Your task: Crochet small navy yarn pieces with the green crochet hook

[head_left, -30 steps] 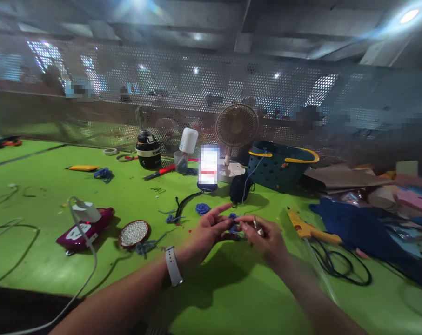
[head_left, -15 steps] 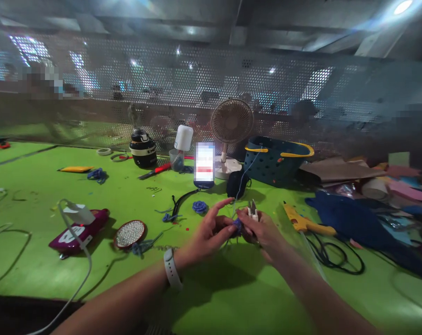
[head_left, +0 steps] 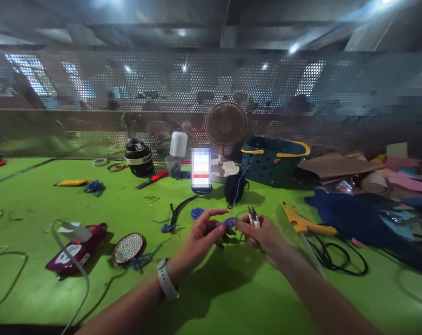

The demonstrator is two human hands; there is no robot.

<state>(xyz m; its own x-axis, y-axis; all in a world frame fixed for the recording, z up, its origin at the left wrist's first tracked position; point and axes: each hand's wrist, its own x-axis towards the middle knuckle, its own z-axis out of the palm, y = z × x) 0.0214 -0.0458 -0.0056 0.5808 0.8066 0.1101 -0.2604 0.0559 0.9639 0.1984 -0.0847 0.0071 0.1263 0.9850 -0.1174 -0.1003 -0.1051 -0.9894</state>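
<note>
Together, the left hand (head_left: pixel 202 235) and right hand (head_left: pixel 264 235) pinched a blue yarn piece (head_left: pixel 231 222) between their fingertips; the right hand also clutched snips (head_left: pixel 253 217), nearer than the dark yarn ball (head_left: pixel 234 188).

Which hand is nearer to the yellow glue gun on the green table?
Right. The right hand is just left of the glue gun, apart from it; the left hand is farther left, beyond the right hand.
</note>
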